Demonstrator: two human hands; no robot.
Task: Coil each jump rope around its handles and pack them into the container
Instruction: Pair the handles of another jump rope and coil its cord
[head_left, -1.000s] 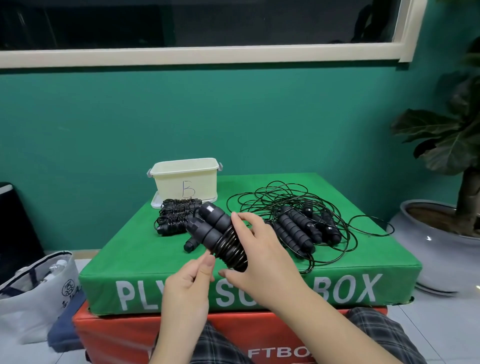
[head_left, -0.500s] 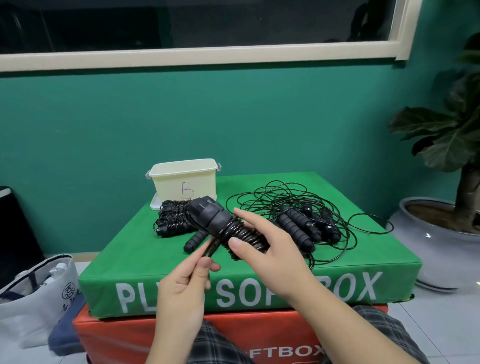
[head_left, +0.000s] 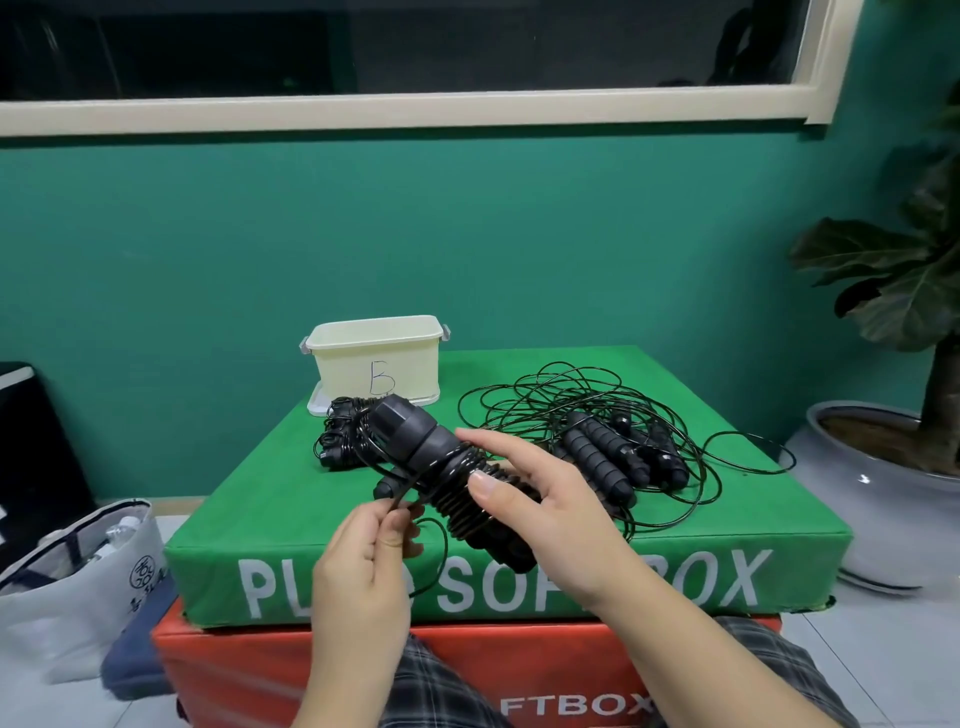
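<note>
Above the near edge of the green foam box (head_left: 291, 499), the right hand (head_left: 550, 514) grips a pair of black jump-rope handles (head_left: 415, 441) side by side, fingers and thumb curled round them. These handles are ribbed, with thick knobbly caps pointing up and to the far left, and thin black cord is wound in tight turns around their middle. The left hand (head_left: 363, 566) pinches the loose end of that cord (head_left: 400, 493) between thumb and fingertips, just left of the handles; a slack loop hangs below it.

One cream plastic tub (head_left: 379, 364), marked with a handwritten letter, stands at the far left of the box on its lid. Just in front of it lies a dark bundle of coiled ropes (head_left: 337, 441); how many are in it I cannot tell. To the right sprawls a tangle of loose ropes (head_left: 602, 436), with at least four ribbed handles showing among the cord loops.

Under the green box sits one red box (head_left: 311, 675). One white bag (head_left: 78, 582) lies on the floor at left, and one potted plant (head_left: 893, 467) stands at right.
</note>
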